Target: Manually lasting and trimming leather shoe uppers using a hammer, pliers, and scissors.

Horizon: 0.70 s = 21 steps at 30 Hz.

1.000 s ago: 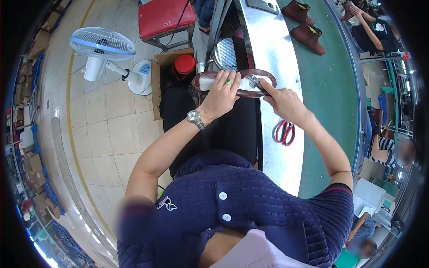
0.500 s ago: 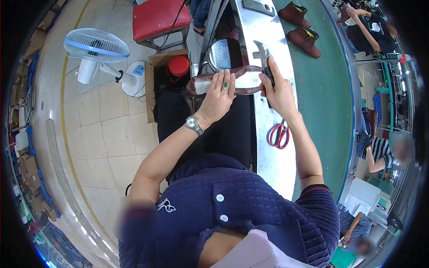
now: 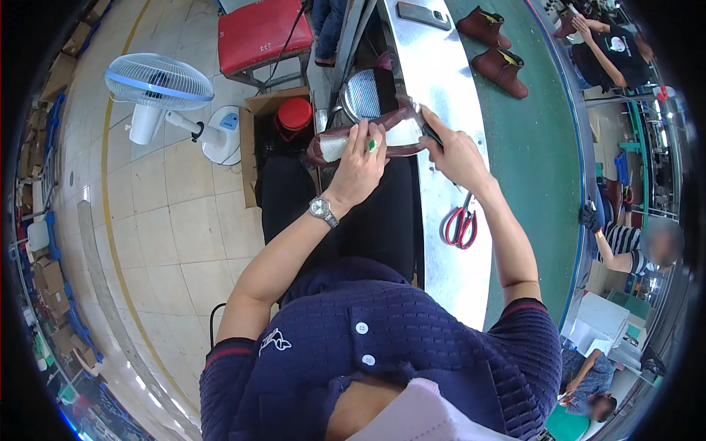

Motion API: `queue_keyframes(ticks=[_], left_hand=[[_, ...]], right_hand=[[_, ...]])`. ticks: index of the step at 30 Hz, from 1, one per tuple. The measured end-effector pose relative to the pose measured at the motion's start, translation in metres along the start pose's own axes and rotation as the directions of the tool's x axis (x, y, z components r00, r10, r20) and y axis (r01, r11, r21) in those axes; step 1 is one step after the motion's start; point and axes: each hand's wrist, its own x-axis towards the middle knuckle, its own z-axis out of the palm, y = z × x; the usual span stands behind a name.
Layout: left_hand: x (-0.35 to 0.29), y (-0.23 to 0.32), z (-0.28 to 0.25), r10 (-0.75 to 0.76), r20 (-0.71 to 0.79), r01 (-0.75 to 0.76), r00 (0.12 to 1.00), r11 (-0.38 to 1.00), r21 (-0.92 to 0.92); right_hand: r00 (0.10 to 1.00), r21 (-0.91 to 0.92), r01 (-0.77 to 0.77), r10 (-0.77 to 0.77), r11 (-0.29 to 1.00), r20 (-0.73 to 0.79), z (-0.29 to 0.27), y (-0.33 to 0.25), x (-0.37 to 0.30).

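Observation:
A brown leather shoe upper (image 3: pixel 336 142) with a pale sole side facing up lies across my lap, its right end reaching the bench edge. My left hand (image 3: pixel 358 165) is closed over its middle, fingers pressed on the pale surface; a ring and a wristwatch are on this hand and wrist. In my right hand (image 3: pixel 460 158) is a hammer (image 3: pixel 412 109) with a metal head and dark handle. Its head is at the right end of the shoe upper; whether it touches cannot be made out. Red-handled scissors (image 3: pixel 460 228) lie on the bench just below my right hand.
The metal bench (image 3: pixel 448 287) runs along my right, with a phone (image 3: pixel 424 15) at its far end. Brown boots (image 3: pixel 500 70) stand on the green surface beyond. To the left are a fan (image 3: pixel 158 81), a red stool (image 3: pixel 263 37) and a cardboard box (image 3: pixel 250 147) holding a red-lidded container.
The hammer has come down and left, from above the bench to the right end of the shoe upper. My left hand has stayed nearly in place.

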Motion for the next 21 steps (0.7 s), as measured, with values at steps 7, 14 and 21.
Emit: queue_keyframes(ticks=[7, 14, 21], left_hand=[[0.003, 0.006, 0.002, 0.012, 0.035, -0.017, 0.999, 0.989, 0.147], [0.002, 0.006, 0.008, -0.018, -0.097, 0.021, 0.995, 0.999, 0.027], [0.011, -0.013, -0.027, -0.197, 0.229, 0.224, 0.953, 0.970, -0.097]], right_hand=[[0.998, -0.220, 0.059, -0.055, 0.974, 0.022, 0.014, -0.008, 0.001], [0.996, -0.162, 0.039, -0.051, 0.986, -0.067, 0.019, -0.028, -0.007], [0.997, -0.259, 0.061, -0.048, 0.964, 0.056, 0.018, -0.016, -0.002]])
